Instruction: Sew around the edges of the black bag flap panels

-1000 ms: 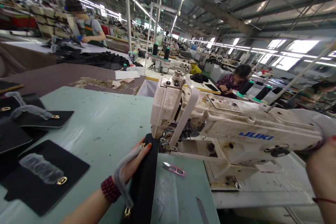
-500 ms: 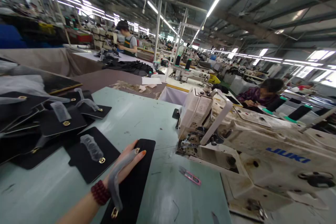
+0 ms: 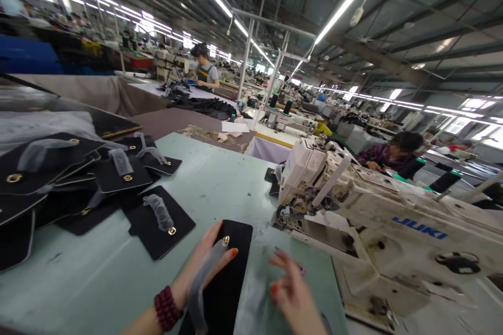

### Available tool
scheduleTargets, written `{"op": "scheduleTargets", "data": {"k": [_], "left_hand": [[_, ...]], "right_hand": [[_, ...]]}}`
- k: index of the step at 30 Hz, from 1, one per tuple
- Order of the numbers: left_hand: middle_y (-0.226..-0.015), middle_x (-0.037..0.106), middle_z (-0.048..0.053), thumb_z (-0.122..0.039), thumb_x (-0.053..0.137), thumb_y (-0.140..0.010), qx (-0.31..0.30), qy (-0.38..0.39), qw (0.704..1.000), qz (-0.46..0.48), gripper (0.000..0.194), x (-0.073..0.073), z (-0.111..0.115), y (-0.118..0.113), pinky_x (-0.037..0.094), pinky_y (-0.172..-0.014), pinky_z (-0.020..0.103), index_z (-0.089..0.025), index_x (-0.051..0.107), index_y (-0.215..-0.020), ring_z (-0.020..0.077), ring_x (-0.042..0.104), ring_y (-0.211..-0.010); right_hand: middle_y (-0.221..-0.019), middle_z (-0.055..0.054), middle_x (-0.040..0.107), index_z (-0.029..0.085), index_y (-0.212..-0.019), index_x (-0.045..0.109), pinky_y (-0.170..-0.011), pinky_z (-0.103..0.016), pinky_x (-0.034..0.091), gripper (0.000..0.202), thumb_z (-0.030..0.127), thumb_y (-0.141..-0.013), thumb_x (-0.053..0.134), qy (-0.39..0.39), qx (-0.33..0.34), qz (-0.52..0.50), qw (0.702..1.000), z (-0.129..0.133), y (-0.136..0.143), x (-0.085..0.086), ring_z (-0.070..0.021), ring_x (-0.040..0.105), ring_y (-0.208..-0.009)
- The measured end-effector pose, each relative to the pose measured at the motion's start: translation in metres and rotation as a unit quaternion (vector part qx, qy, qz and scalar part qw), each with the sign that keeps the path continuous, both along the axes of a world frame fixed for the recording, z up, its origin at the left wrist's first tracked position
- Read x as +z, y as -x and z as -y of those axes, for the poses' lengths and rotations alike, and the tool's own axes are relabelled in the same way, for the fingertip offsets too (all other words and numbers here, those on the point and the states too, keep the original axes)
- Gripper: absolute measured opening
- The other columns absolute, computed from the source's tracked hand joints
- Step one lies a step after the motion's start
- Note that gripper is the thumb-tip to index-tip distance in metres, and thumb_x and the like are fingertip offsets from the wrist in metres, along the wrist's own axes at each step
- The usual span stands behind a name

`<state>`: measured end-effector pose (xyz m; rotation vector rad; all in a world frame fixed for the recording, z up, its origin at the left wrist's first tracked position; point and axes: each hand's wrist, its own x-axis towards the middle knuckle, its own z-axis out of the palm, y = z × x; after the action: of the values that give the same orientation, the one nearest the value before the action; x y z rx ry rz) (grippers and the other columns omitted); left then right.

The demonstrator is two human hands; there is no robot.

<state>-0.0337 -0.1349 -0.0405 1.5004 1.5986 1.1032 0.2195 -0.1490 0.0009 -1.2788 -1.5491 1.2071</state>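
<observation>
My left hand [image 3: 210, 261] grips a long black panel [image 3: 231, 282] by its left edge, thumb lying on top. A strap handle in cloudy plastic wrap [image 3: 202, 282] arches over this hand, fixed to the panel by a gold-coloured ring [image 3: 225, 241]. My right hand [image 3: 291, 285], slightly blurred, is above the table to the right of the panel, thumb and fingers apart. Beneath it, a pair of pink thread snips [image 3: 301, 269] is mostly hidden. Whether my fingers touch the snips I cannot tell.
Several black panels with wrapped handles [image 3: 121, 170] lie piled at the left, and one lies apart [image 3: 159, 220]. A JUKI sewing machine [image 3: 377, 220] stands at the right of the pale green table [image 3: 212, 167]. Two people work farther off.
My right hand has come into view over the snips. My left hand still holds the panel. The view has shifted, so the panels and table appear farther right.
</observation>
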Motion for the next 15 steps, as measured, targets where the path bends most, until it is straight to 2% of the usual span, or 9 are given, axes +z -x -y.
{"op": "scheduleTargets", "data": {"k": [1, 3, 4, 5, 6, 7, 9, 12, 15], "left_hand": [[-0.148, 0.043, 0.021, -0.054, 0.064, -0.078, -0.014, -0.005, 1.000, -0.002, 0.078, -0.003, 0.004, 0.003, 0.030, -0.115, 0.048, -0.014, 0.043, -0.142, 0.0377, 0.041, -0.136], [-0.148, 0.044, 0.016, -0.049, 0.060, -0.082, -0.032, -0.024, 0.999, -0.011, 0.064, -0.011, 0.016, 0.020, 0.031, -0.116, 0.044, -0.019, 0.048, -0.138, 0.0334, 0.041, -0.137], [-0.150, 0.043, 0.013, -0.048, 0.058, -0.084, -0.021, -0.033, 0.999, -0.024, 0.059, -0.015, 0.022, 0.035, 0.031, -0.116, 0.042, -0.022, 0.049, -0.136, 0.0316, 0.039, -0.138], [-0.150, 0.042, 0.013, -0.047, 0.055, -0.084, 0.024, -0.050, 0.998, -0.042, 0.057, -0.020, 0.027, 0.053, 0.028, -0.117, 0.044, -0.022, 0.049, -0.135, 0.0318, 0.037, -0.139], [-0.149, 0.040, 0.015, -0.046, 0.053, -0.085, 0.113, -0.063, 0.990, -0.064, 0.058, -0.026, 0.031, 0.074, 0.024, -0.118, 0.048, -0.019, 0.047, -0.136, 0.0337, 0.035, -0.140], [-0.149, 0.037, 0.019, -0.046, 0.054, -0.083, 0.179, -0.057, 0.980, -0.069, 0.063, -0.032, 0.032, 0.095, 0.026, -0.117, 0.051, -0.014, 0.044, -0.137, 0.0369, 0.034, -0.140], [-0.144, 0.041, 0.022, -0.046, 0.060, -0.073, 0.329, -0.022, 0.944, -0.011, 0.071, -0.045, 0.027, 0.134, 0.038, -0.108, 0.057, -0.011, 0.047, -0.133, 0.0442, 0.044, -0.130], [-0.134, 0.055, 0.016, -0.034, 0.067, -0.064, 0.341, 0.038, 0.921, 0.183, 0.071, -0.057, 0.005, 0.166, 0.039, -0.108, 0.054, -0.017, 0.045, -0.129, 0.0421, 0.048, -0.129], [-0.113, 0.068, 0.008, -0.027, 0.070, -0.065, 0.287, 0.097, 0.911, 0.278, 0.055, -0.050, -0.015, 0.165, 0.039, -0.110, 0.048, -0.021, 0.051, -0.116, 0.0359, 0.053, -0.127]], "right_hand": [[-0.105, -0.011, 0.058, 0.012, -0.130, 0.047, -0.043, -0.017, 0.037, 0.078, 0.069, -0.079, 0.061, 0.061, 0.054, -0.032, 0.996, -0.001, 0.021, -0.016, -0.0050, 0.049, -0.052], [-0.082, -0.005, 0.058, 0.009, -0.120, 0.052, -0.035, -0.016, 0.023, 0.081, 0.072, -0.071, 0.066, 0.168, 0.119, -0.097, 0.974, -0.013, 0.061, -0.042, -0.0015, 0.036, -0.039], [-0.073, -0.002, 0.055, 0.007, -0.112, 0.055, -0.035, -0.015, 0.020, 0.078, 0.071, -0.070, 0.068, 0.197, 0.122, -0.122, 0.965, -0.024, 0.079, -0.049, -0.0007, 0.032, -0.037], [-0.068, 0.000, 0.052, 0.006, -0.107, 0.056, -0.035, -0.014, 0.018, 0.073, 0.068, -0.069, 0.070, 0.209, 0.110, -0.143, 0.961, -0.038, 0.095, -0.053, -0.0002, 0.031, -0.037], [-0.066, 0.001, 0.050, 0.006, -0.104, 0.056, -0.035, -0.013, 0.018, 0.067, 0.063, -0.071, 0.071, 0.211, 0.090, -0.162, 0.960, -0.055, 0.108, -0.055, -0.0002, 0.032, -0.038], [-0.066, 0.002, 0.050, 0.007, -0.103, 0.056, -0.036, -0.012, 0.019, 0.061, 0.058, -0.076, 0.071, 0.211, 0.069, -0.178, 0.959, -0.072, 0.120, -0.055, -0.0003, 0.034, -0.039], [-0.071, 0.001, 0.051, 0.007, -0.107, 0.054, -0.040, -0.010, 0.028, 0.045, 0.048, -0.089, 0.062, 0.209, 0.007, -0.209, 0.955, -0.108, 0.139, -0.051, -0.0006, 0.040, -0.047], [-0.088, -0.004, 0.054, 0.007, -0.115, 0.052, -0.060, -0.013, 0.047, 0.035, 0.039, -0.100, 0.047, 0.196, -0.117, -0.274, 0.934, -0.152, 0.157, -0.046, -0.0031, 0.052, -0.069], [-0.100, -0.007, 0.054, 0.007, -0.119, 0.052, -0.072, -0.020, 0.052, 0.037, 0.039, -0.100, 0.047, 0.166, -0.201, -0.336, 0.905, -0.177, 0.163, -0.044, -0.0075, 0.055, -0.085]]}}
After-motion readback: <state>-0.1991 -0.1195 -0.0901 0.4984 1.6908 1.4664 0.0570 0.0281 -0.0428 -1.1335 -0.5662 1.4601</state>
